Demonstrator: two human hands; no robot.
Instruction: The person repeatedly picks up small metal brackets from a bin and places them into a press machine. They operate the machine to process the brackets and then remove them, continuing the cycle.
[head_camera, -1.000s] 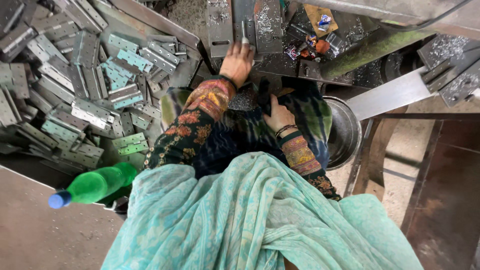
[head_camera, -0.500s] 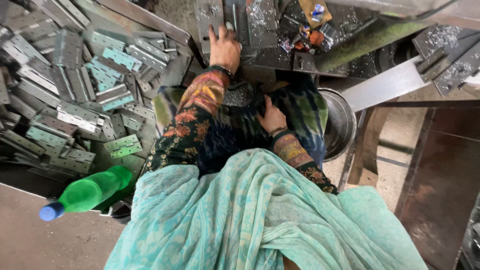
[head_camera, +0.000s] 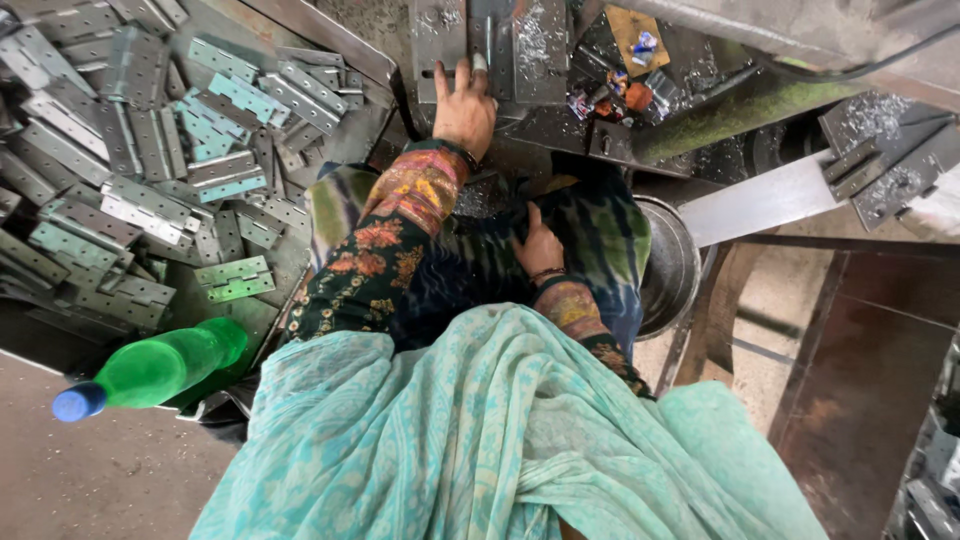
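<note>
Left hand (head_camera: 464, 108) is stretched out ahead, palm down and fingers spread flat on a grey metal plate (head_camera: 520, 45) that sits on the machine bed (head_camera: 560, 125). It isn't gripping anything, just pressing on the plate, which is dusted with shiny metal shavings. Fingertips point away from the body, with one finger lying along a raised edge of the plate.

Right hand (head_camera: 540, 245) is pulled back close to the body, resting on the lap on dark green patterned cloth (head_camera: 600, 225). Fingers look loosely curled. I honestly can't tell if there's something small under them, since the view there is dark and busy.

Off to the left of the left hand there's a big heap of hinges (head_camera: 150, 170), grey with a few greenish ones, lying flat and overlapping every which way in a tray. Nearer the body on that same side, a green plastic bottle (head_camera: 150, 370) with a blue cap lies on its side, well apart from both hands.

Just right of the right hand is a round steel bowl (head_camera: 670, 270), partly hidden by the cloth. Beyond the left hand, to its right, a few small colourful bits (head_camera: 625, 85) sit on the machine bed, too small to make out. A pale teal shawl (head_camera: 500, 440) fills the bottom of the view.
</note>
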